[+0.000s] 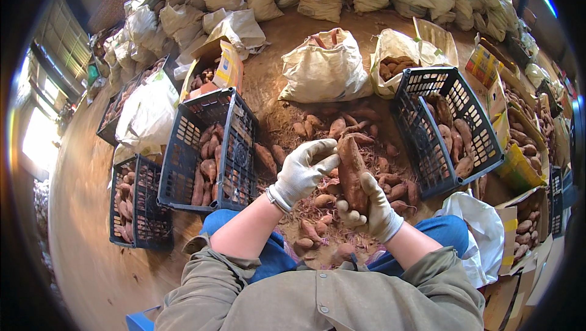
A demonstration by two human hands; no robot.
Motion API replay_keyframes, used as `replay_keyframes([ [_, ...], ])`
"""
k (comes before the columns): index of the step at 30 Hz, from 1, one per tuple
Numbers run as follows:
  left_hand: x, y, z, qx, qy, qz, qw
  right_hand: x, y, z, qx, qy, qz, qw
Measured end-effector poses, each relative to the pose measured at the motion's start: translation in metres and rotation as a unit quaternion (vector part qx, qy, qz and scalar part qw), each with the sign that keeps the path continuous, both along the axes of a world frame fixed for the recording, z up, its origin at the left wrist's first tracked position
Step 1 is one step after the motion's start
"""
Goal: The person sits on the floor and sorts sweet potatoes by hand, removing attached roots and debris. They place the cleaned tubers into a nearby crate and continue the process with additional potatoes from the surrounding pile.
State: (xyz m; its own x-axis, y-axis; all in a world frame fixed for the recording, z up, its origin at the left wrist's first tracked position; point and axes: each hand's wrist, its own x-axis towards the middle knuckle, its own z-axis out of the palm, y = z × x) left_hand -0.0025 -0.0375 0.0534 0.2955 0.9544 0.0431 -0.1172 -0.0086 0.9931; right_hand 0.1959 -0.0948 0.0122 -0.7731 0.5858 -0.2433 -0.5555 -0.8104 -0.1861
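Observation:
A large sweet potato [351, 171] is held up in front of me, roughly upright. My right hand [373, 205], in a whitish work glove, grips its lower part, fingers around it. My left hand [304, 168], gloved too, has thumb and fingertips at the upper left edge of the root; whether they pinch it or something thin on it I cannot tell. Below and beyond, loose sweet potatoes [397, 190] lie on the dirt floor among thin root strands. Black plastic crates with sweet potatoes stand on the left [208, 157] and on the right [446, 134].
A full woven sack [326, 68] stands ahead, beside an open sack [389, 52] of sweet potatoes. Cardboard boxes [526, 166] line the right. Another black crate [139, 203] stands at far left. Stacked sacks [320, 6] form the back wall. White plastic [480, 235] lies by my right knee.

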Motion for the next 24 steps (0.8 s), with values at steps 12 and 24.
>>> replay_keyframes([
  [12,-0.001,-0.011,-0.014,0.199,0.139,0.069,0.968,0.001,-0.007,0.014,0.075,-0.123,-0.005,0.99],
  [24,0.014,0.004,-0.016,-0.038,-0.038,0.17,0.984,0.0,-0.005,0.022,0.087,-0.081,-0.055,0.991],
])
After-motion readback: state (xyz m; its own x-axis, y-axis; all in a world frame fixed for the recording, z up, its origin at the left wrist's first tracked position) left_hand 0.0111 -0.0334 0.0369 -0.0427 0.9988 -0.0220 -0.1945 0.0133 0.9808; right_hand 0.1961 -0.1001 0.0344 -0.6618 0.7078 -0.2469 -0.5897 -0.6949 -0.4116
